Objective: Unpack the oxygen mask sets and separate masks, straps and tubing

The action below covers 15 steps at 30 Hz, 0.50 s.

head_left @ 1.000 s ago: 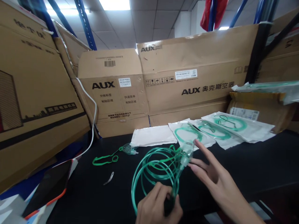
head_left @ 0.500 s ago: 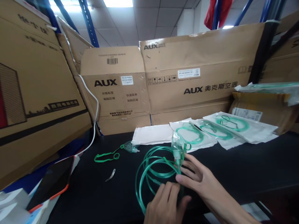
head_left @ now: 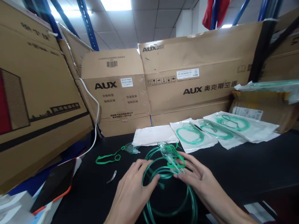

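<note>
As we look down in the head view, both our hands lie on 1 coil of green tubing [head_left: 164,171], which sits flat on the black table [head_left: 233,168] near its front edge, about midway along.

Our left hand [head_left: 133,189] rests palm down on the coil's left side, its fingers [head_left: 140,166] loosely bent over the loops. We cannot tell whether thumb and fingers pinch the tube. Our right hand [head_left: 198,180] is spread wide and flat and holds nothing. Its fingertips press the loops just below the clear mask [head_left: 167,151] at the coil's far side.

We judge the step in hand to be settling the coil down against the table. The loops lie loose and uneven, so a next move calls for keeping them all gathered and the mask untwisted, or they could spring apart.

Counted, we have 2 hands, 1 coil and 1 mask on it.
- **Left of the coil:** 1 smaller mask piece [head_left: 130,148] is joined to 1 green strap [head_left: 106,159], and 1 metal clip [head_left: 112,177] lies nearer the front edge.
- **Far edge:** 4 pouches lie along it, 1 white pouch [head_left: 155,135] that is flat and 3 clear pouches [head_left: 193,137] with green tubing inside.
- **Left edge:** 1 phone [head_left: 53,185].
- **Behind the far edge:** 2 AUX boxes [head_left: 198,77] stand with 1 white cable [head_left: 97,115] beside them.
- **Right:** more bagged tubing lies on a box, too bunched to count.
</note>
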Motion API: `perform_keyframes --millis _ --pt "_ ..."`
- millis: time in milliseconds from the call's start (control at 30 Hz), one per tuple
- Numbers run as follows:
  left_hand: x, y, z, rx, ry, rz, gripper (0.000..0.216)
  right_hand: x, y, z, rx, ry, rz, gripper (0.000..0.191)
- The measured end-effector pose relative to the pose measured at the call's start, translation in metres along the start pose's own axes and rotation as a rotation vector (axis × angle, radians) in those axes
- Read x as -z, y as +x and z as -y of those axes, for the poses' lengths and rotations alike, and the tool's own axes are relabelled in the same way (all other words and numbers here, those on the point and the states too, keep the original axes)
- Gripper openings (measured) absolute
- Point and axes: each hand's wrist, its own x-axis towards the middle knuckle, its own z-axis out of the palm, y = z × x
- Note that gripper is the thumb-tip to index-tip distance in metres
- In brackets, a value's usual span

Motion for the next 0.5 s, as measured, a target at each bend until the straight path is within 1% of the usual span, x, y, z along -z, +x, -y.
perform_keyframes --millis 33,67,133,200,267,400,500 --pt "0.004 0.002 -0.001 0.033 -0.012 0.049 0.029 -0.001 0.000 0.001 0.009 0.011 0.005 0.069" --pt "0.007 0.005 -0.003 0.070 -0.033 0.084 0.027 -0.001 0.000 0.001 0.016 0.024 0.009 0.069" --pt "0.013 0.009 -0.009 0.134 -0.102 0.107 0.030 -0.003 0.000 0.002 0.020 0.047 0.013 0.069" --pt "0.017 0.014 -0.013 0.160 -0.185 0.080 0.031 -0.005 0.002 0.003 0.011 0.056 0.034 0.067" --pt "0.019 0.020 -0.015 0.173 -0.241 0.023 0.030 -0.007 0.004 0.003 -0.017 0.048 0.061 0.066" --pt "0.016 0.029 -0.015 0.174 -0.326 -0.085 0.033 -0.011 0.010 0.005 -0.079 0.026 0.083 0.075" --pt "0.014 0.035 -0.015 0.142 -0.354 -0.109 0.035 -0.011 0.020 0.006 -0.037 -0.024 0.117 0.071"
